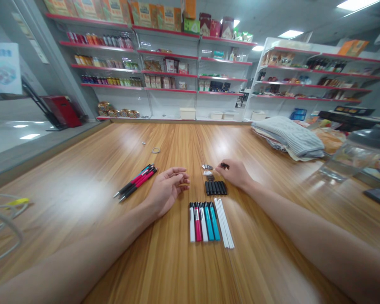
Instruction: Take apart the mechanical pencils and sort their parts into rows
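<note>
My left hand (168, 188) rests palm-up on the wooden table (82, 190), fingers loosely curled and apart, holding nothing. It lies between a bundle of assembled red, blue and black pens (136, 181) and a row of pen barrels (204, 220). My right hand (234, 173) is pinched on a small black pen part (224, 166) beside a little pile of metal springs (207, 167). Just below that hand lies a row of black pen pieces (215, 188). White refill tubes (224, 222) lie right of the barrels.
A small ring (156, 150) and a tiny metal piece (143, 143) lie farther back. Folded striped cloth (288, 137) and a clear lidded jar (357, 156) stand at the right. Cables (3, 219) lie at the left edge. Stocked shop shelves (164, 63) line the back wall.
</note>
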Tool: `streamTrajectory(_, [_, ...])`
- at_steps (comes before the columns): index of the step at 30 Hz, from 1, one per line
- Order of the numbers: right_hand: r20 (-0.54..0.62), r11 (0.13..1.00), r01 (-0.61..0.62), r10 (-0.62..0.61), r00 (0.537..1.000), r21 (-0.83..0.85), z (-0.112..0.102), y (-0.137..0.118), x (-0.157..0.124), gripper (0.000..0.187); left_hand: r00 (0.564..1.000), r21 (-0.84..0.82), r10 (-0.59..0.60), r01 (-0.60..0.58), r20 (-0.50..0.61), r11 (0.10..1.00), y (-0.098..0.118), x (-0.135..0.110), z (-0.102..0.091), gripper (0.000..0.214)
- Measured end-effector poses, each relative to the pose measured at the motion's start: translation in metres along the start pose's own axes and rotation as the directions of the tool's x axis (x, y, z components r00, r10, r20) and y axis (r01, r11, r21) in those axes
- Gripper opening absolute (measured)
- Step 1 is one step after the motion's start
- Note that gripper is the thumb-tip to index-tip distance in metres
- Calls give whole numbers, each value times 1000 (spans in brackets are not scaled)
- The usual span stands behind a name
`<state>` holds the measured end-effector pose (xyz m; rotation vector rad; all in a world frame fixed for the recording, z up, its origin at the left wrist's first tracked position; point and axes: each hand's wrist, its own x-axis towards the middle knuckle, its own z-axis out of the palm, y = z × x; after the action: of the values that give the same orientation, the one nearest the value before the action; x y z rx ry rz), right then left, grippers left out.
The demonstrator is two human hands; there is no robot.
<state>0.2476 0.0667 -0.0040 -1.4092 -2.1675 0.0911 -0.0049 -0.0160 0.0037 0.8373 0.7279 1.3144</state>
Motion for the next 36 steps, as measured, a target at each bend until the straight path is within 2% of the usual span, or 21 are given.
streamTrajectory(5, [26, 1000, 15, -15, 1000, 11, 7, -2, -1, 26, 1000, 15, 7, -6, -6, 1000, -1, 1, 0, 16])
streamTrajectory(11, [38, 994, 76, -79, 996, 77, 5, 1, -3, 23, 1000, 8, -2, 2, 13, 1000, -2, 1, -3, 12])
streamTrajectory(26, [66, 975, 128, -142, 988, 184, 4, 4, -2, 17, 1000, -18, -13, 14, 7, 1000, -3, 3, -6, 10])
streamTrajectory(36, [56, 980, 141, -150, 987, 139, 5, 6, -1, 18, 1000, -18, -25, 25, -11, 1000, -1, 3, -3, 9])
